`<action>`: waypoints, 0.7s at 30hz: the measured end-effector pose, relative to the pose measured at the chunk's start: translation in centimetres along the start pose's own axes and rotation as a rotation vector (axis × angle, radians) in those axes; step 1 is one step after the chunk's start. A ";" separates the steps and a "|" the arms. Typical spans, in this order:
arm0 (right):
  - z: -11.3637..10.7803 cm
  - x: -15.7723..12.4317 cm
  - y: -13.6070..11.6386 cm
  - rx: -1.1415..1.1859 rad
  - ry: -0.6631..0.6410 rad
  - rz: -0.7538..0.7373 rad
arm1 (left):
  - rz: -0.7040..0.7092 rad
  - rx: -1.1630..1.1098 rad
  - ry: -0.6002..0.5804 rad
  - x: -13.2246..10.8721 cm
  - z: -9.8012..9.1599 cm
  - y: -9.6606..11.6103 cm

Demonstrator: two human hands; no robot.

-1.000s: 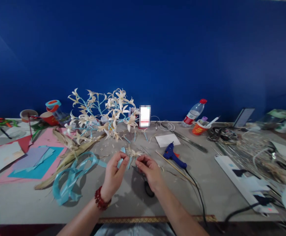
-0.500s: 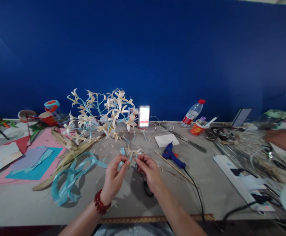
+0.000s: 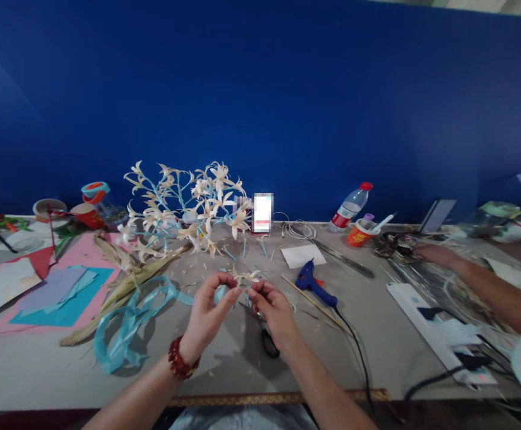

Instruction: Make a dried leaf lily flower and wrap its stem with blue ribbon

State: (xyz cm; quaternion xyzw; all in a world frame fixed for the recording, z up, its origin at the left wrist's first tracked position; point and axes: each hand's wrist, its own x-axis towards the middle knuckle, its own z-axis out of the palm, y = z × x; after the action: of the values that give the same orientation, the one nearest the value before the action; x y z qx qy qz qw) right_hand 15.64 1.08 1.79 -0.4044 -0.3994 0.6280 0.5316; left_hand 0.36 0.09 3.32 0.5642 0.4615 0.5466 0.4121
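Observation:
In the head view, my right hand (image 3: 273, 312) pinches the short stem of a small cream artificial flower (image 3: 248, 277); its pale petals spread just above my fingertips. My left hand (image 3: 213, 303), with a red bead bracelet at the wrist, is curled closed close beside it. A light blue ribbon (image 3: 121, 337) lies looped on the table and runs behind that hand, showing again inside the curve of its fingers. The fingertips partly hide where ribbon and stem meet. Beneath my right hand lies a pair of black-handled scissors (image 3: 269, 344), partly covered.
Cream flowers on blue stems (image 3: 207, 206) stand behind my hands. To the right are a blue glue gun (image 3: 312, 283), a wooden stick (image 3: 303, 294) and a white power strip (image 3: 435, 334). Another person's arm (image 3: 475, 269) reaches in from the right. Coloured paper (image 3: 49, 316) lies left.
My left hand's fingers have loosened and shifted slightly, while my right hand stays with the flower. The other person's arm has reached farther left over the wires.

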 end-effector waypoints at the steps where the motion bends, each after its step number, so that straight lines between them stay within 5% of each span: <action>1: 0.0 0.0 0.0 0.003 -0.002 -0.003 | 0.007 0.006 -0.009 0.0 0.2 0.0; 21: -0.7 0.4 1.0 0.061 -0.040 0.153 | -0.373 -0.672 -0.035 -0.1 1.8 -1.7</action>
State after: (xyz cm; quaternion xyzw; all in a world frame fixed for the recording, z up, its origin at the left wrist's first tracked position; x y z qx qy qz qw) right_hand 15.95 1.41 0.59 -0.4047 -0.3585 0.6867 0.4860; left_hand 1.99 0.48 1.59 0.3133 0.3443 0.5731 0.6744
